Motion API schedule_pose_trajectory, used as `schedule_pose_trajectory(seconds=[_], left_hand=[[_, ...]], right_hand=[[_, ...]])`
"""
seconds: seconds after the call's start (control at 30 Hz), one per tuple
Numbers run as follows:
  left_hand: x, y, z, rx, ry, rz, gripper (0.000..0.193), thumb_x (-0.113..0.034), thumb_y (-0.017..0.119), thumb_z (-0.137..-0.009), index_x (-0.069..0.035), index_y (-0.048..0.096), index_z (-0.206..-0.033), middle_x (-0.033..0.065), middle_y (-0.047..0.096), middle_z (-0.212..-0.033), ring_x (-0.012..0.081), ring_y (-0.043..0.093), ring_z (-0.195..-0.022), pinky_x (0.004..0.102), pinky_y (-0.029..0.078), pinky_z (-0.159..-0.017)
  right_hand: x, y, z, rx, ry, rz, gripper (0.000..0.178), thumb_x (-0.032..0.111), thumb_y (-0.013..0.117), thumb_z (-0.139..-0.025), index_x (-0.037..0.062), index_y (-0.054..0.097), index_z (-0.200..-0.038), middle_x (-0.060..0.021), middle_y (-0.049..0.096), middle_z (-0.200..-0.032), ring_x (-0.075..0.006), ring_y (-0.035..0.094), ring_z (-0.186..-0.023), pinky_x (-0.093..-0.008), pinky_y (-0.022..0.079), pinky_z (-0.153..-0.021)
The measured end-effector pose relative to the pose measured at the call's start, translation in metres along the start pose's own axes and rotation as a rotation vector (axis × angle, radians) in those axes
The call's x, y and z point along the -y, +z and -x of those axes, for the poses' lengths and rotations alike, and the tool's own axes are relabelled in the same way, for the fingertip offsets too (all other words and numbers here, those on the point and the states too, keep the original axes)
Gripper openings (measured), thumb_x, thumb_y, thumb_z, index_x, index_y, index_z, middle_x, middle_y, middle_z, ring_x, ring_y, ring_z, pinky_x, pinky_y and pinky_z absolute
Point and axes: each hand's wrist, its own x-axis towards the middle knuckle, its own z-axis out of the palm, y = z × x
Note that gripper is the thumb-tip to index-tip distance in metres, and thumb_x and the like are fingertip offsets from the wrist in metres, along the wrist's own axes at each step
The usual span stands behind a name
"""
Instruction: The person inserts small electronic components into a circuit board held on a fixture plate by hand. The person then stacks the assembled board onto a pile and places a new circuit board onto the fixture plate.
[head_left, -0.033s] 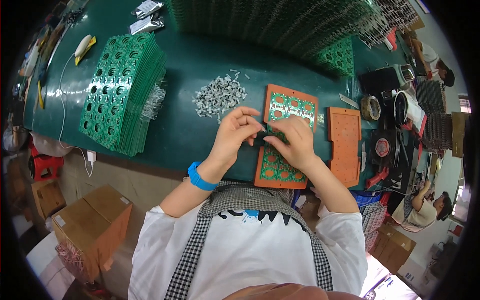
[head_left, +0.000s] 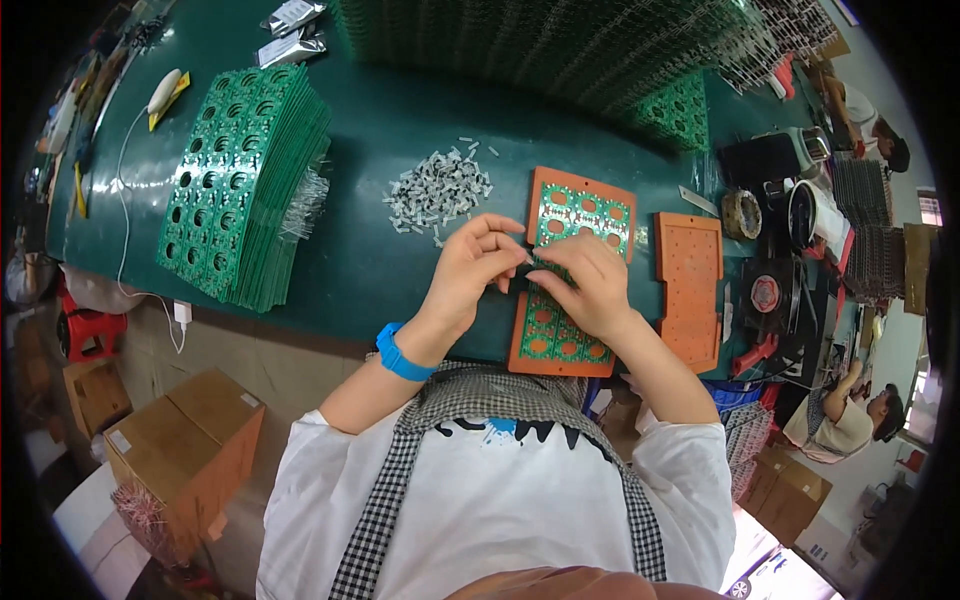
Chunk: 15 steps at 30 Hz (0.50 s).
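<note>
My left hand, with a blue band on its wrist, has its thumb and fingertips pinched together. Facing it, fingertips almost meeting, my right hand is also in a pinch. Something tiny and pale seems to be between the fingertips, too small to name. Under the right hand lies a green circuit board panel with rows of oval cutouts, set in an orange fixture tray; the hand hides its middle. Left of the tray, a heap of small pale-grey components is spread on the green table.
A tall stack of green circuit panels stands left. A second orange tray lies right, near a tape roll and a red-handled tool. Dense rows of boards line the back. A cardboard box sits below left.
The fingertips of both hands have shifted very slightly where they meet. Boards, trays and the heap of components have stayed in place.
</note>
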Motion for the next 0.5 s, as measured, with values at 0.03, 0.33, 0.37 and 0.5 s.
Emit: schedule_pose_trajectory(seconds=[0.03, 0.33, 0.37, 0.5], left_hand=[[0.0, 0.003, 0.0, 0.016, -0.026, 0.012, 0.025, -0.002, 0.06, -0.085, 0.0, 0.054, -0.109, 0.0036, 0.064, -0.082, 0.0081, 0.056, -0.066, 0.0215, 0.045, -0.056], [-0.031, -0.004, -0.014, -0.536, 0.632, -1.558, 0.036, -0.017, 0.072, -0.078, -0.007, 0.058, -0.11, 0.0087, 0.058, -0.093, 0.027, 0.056, -0.085, 0.0381, 0.046, -0.072], [-0.033, -0.014, -0.018, -0.547, 0.596, -1.61, 0.033, -0.016, 0.072, -0.077, -0.009, 0.059, -0.107, 0.0084, 0.056, -0.095, 0.0274, 0.054, -0.089, 0.039, 0.043, -0.075], [-0.031, -0.027, -0.02, -0.511, 0.483, -1.551, 0.021, -0.012, 0.072, -0.075, -0.009, 0.063, -0.093, 0.0071, 0.055, -0.094, 0.0273, 0.051, -0.092, 0.0399, 0.038, -0.081]], right_hand=[[0.003, 0.002, -0.009, -0.096, -0.064, 0.021, 0.021, 0.011, 0.077, -0.07, 0.0078, 0.065, -0.088, -0.0049, 0.064, -0.079, -0.0235, 0.063, -0.072, -0.0338, 0.046, -0.059], [-0.049, -0.02, -0.042, 0.103, 0.34, -0.025, 0.007, 0.007, 0.059, -0.086, 0.0006, 0.059, -0.087, -0.0119, 0.057, -0.084, -0.0303, 0.058, -0.08, -0.037, 0.047, -0.071], [-0.055, -0.02, -0.046, 0.103, 0.342, -0.024, 0.007, 0.007, 0.059, -0.086, 0.0006, 0.059, -0.087, -0.0119, 0.057, -0.084, -0.0303, 0.058, -0.08, -0.037, 0.047, -0.071], [-0.069, -0.019, -0.052, 0.2, 0.279, -0.018, 0.006, 0.005, 0.057, -0.087, -0.0001, 0.055, -0.087, -0.0115, 0.054, -0.086, -0.0285, 0.056, -0.082, -0.0342, 0.046, -0.072]])
